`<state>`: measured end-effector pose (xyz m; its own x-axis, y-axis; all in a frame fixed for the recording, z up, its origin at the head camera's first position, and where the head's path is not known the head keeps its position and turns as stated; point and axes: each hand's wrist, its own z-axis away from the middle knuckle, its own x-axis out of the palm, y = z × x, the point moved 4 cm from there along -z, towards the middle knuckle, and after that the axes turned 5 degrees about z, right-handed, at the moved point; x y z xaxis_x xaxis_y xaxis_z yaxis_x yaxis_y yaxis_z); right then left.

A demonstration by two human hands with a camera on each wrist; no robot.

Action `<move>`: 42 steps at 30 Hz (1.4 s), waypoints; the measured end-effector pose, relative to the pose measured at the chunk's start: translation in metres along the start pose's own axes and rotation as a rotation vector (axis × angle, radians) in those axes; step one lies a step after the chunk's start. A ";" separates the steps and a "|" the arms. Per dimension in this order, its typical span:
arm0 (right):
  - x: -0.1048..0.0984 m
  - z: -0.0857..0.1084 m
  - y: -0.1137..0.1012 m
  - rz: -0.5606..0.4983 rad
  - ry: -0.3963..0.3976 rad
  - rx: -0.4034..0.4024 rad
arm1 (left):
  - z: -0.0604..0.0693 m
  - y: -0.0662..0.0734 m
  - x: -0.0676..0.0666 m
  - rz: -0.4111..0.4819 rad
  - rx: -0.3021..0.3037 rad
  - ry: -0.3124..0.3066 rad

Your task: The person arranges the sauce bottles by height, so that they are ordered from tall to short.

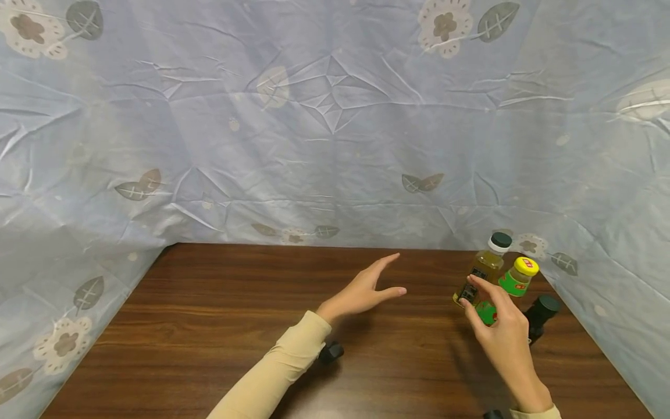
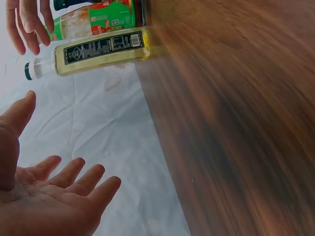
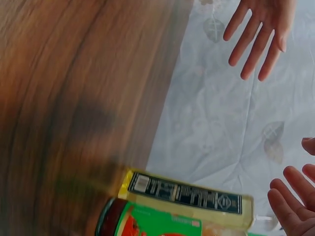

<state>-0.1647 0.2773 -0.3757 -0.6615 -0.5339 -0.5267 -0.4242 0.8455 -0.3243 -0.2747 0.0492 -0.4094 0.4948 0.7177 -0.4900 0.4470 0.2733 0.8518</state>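
My left hand hovers over the middle of the wooden table with fingers extended and thumb spread, holding nothing. Over at the right, my right hand is beside a group of bottles, thumb and fingers apart with nothing gripped. A clear bottle of pale yellow liquid with a dark cap and black label stands furthest back. Next to it is a yellow-capped bottle with a green label, partly hidden by the right hand. A dark bottle with a black-green cap is nearest, its lower part partly covered.
The brown wooden table runs back to a pale blue floral cloth, which also hangs at both sides. A small black object shows by the left wrist, and another dark piece by the right wrist.
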 end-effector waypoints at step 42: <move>-0.059 -0.028 0.038 0.073 0.193 0.122 | -0.112 0.018 0.074 0.255 0.048 0.022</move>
<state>-0.1588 0.3412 -0.3353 -0.7985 -0.4530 -0.3964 -0.3006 0.8706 -0.3895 -0.3133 0.1795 -0.4095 0.5801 0.7734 -0.2557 0.3445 0.0514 0.9374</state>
